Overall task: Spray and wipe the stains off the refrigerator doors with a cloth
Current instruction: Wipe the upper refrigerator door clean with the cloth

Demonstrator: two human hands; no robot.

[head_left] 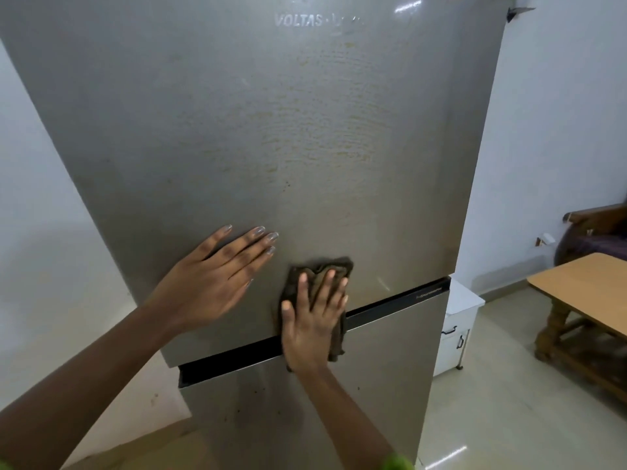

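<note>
Here, a person's right hand (310,329) presses a brown cloth (320,276) flat against the bottom of the upper door (220,113), just above the dark gap (400,301) dividing the 2 doors. The fingers (330,283) are spread on the cloth, not curled around it. The left hand (213,279) rests open on the same door just beside it, fingers nearly together, holding nothing. Wiping appears to be the step in hand. Yellowish streaks (315,130) cover the middle of the door above the cloth, so the next stroke likely calls for an upward sweep through them. The lower door (305,401) shows dark specks and looks untouched. No spray bottle is in view. Open floor (502,385) lies right of the fridge; a wooden desk (583,283) stands well apart.
</note>
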